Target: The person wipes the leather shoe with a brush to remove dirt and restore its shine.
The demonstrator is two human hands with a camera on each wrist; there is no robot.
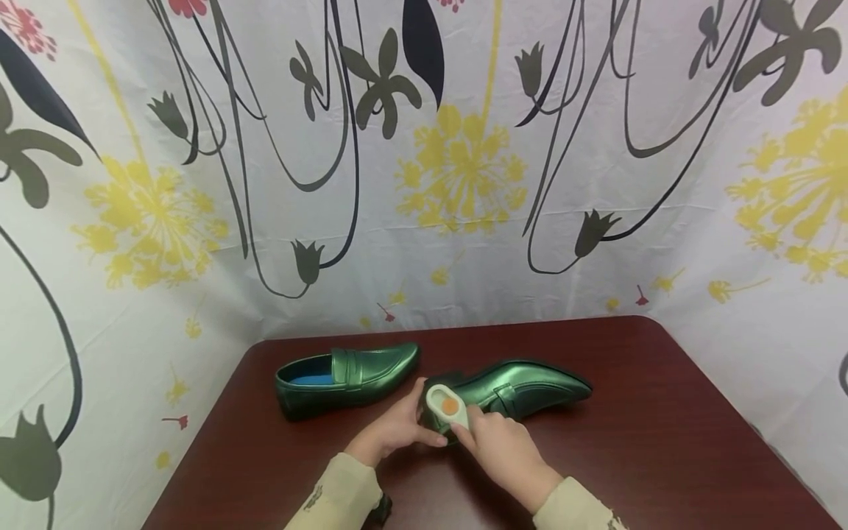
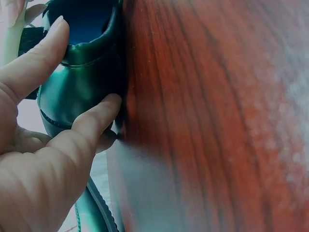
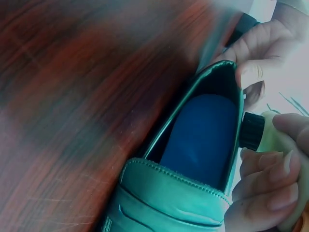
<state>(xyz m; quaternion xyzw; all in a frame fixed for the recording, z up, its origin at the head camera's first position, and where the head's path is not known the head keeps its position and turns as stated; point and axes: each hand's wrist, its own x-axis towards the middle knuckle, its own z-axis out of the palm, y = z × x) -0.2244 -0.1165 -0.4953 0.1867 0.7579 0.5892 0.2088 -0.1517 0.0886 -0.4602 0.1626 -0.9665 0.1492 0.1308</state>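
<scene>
A metallic green loafer [image 1: 539,386] lies tilted on the table, toe to the right, its opening turned towards me. My left hand [image 1: 396,427] grips its heel; the left wrist view shows the thumb at the opening's rim and fingers around the heel's back. My right hand [image 1: 506,450] holds a small brush [image 1: 450,406] with a cream handle and an orange spot. In the right wrist view its black bristles [image 3: 252,131] meet the loafer's outer side, just below the rim. A blue insole [image 3: 203,135] shows inside.
A matching green loafer [image 1: 380,375] stands upright to the left, toe pointing right. Both lie on a dark red-brown wooden table [image 1: 636,442]. A white cloth with printed flowers [image 1: 457,177] hangs behind the table and along its sides.
</scene>
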